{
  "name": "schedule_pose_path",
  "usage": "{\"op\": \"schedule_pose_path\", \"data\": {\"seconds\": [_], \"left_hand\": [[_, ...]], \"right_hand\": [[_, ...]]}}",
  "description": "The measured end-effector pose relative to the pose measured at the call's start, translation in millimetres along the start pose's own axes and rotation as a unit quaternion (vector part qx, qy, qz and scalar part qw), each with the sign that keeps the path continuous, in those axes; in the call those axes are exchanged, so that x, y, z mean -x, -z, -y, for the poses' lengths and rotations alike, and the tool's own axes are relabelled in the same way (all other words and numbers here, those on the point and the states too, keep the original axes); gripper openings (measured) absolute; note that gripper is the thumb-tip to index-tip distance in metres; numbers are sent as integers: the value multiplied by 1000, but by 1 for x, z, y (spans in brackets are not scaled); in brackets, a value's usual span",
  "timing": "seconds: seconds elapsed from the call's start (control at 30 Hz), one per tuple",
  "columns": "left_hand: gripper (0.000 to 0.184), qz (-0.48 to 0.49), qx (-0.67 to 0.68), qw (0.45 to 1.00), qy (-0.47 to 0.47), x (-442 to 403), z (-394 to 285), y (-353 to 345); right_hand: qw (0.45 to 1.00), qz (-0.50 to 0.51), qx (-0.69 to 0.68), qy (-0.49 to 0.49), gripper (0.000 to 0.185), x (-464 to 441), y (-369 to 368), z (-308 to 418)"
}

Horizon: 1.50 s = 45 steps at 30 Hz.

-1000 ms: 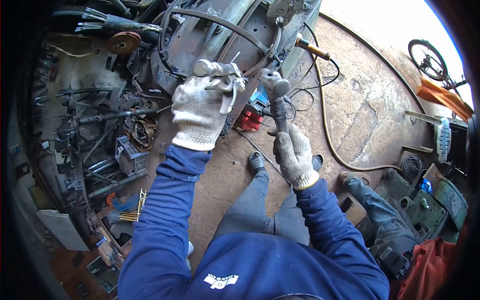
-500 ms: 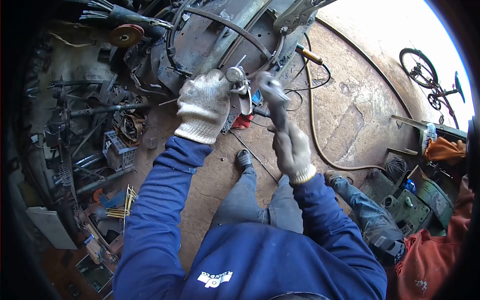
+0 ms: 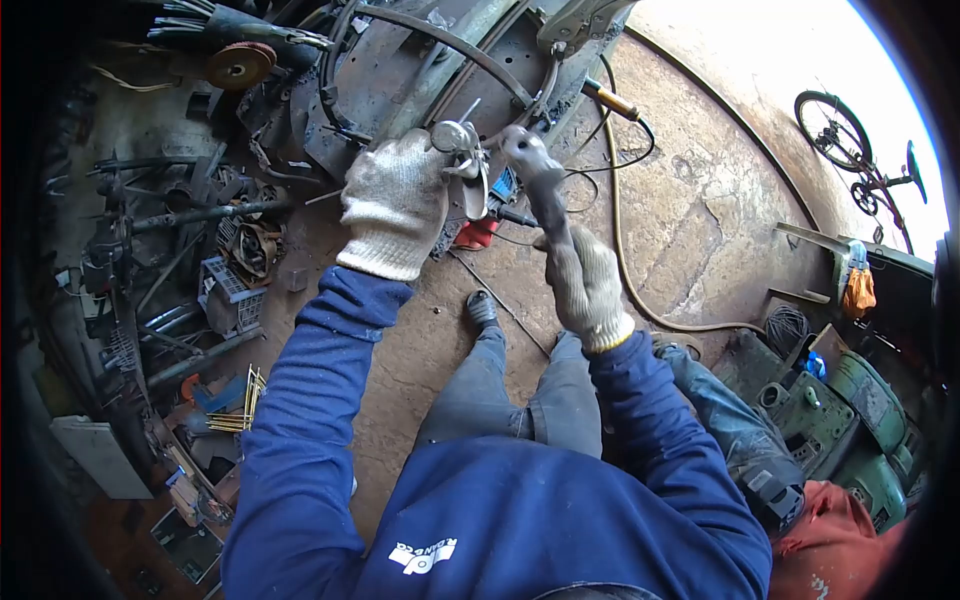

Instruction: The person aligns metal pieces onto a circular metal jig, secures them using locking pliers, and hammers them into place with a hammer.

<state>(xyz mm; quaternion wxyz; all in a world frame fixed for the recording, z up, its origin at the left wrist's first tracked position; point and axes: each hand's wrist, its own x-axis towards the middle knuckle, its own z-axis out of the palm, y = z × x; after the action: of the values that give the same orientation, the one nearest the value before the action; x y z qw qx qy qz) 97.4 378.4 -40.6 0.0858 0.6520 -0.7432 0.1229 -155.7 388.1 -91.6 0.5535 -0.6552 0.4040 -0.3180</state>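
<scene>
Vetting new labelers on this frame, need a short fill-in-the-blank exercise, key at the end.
1. The left hand and right hand both wear ____.
2. The tool is held in the ____ hand.
3. The colour of the sleeves is ____.
4. The round disc is in the picture's upper ____ part.

Missing words: gloves; right; blue; left
</scene>
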Motion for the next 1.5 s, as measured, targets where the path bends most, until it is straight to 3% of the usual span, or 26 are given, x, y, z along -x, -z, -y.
{"op": "schedule_pose_path", "data": {"seconds": [0.1, 0.17, 0.23, 0.27, 0.3, 0.43, 0.5, 0.57, 0.63, 0.7, 0.77, 0.83, 0.93, 1.03, 1.3, 1.5], "left_hand": [[14, 15, -30, 999, 4, -1, -4, 7], [15, 0, -12, 1000, 16, -5, -10, 16], [13, 22, -43, 999, -3, -2, -4, 9], [12, 6, -9, 1000, -3, -2, -2, 10], [13, 45, 7, 998, 44, -2, -6, 8], [10, 15, -104, 994, -33, -1, -6, 14], [10, -9, -131, 990, -47, 5, 5, 4], [12, -20, -159, 984, -72, 7, 6, 9], [13, -7, -174, 980, -98, 6, 12, 12], [17, 18, -230, 968, -100, 6, 9, 23], [19, 19, -46, 999, -14, 2, 7, 26], [18, 24, -41, 999, -15, 6, 16, 20], [15, 41, 27, 992, 120, 3, 0, 22], [15, 35, 8, 984, 175, 13, 6, 26], [20, 24, 95, 986, 134, 9, -8, 17], [20, 1, 31, 993, 114, 16, 5, 11]], "right_hand": [[997, -8, 63, -31, 31, -6, -10, -17], [990, -24, 136, 13, 31, -13, -10, -22], [997, -23, -23, -70, 31, 4, -7, -20], [996, -43, -71, -25, 34, 10, -5, -20], [996, -46, -72, -28, 34, 18, -6, -27], [964, -175, -176, -100, 53, 74, -34, -84], [922, -194, -250, -224, 43, 110, -43, -104], [907, -206, -231, -285, 40, 148, -57, -136], [852, -207, -222, -426, 36, 179, -69, -159], [799, -189, -261, -507, 34, 212, -82, -190], [801, -188, -241, -515, 34, 241, -97, -220], [765, -153, -231, -581, 37, 245, -95, -222], [747, -153, -257, -593, 39, 245, -98, -231], [759, -141, -254, -582, 41, 258, -103, -240], [739, -144, -286, -592, 42, 278, -108, -256], [743, -141, -287, -588, 43, 276, -106, -248]]}}
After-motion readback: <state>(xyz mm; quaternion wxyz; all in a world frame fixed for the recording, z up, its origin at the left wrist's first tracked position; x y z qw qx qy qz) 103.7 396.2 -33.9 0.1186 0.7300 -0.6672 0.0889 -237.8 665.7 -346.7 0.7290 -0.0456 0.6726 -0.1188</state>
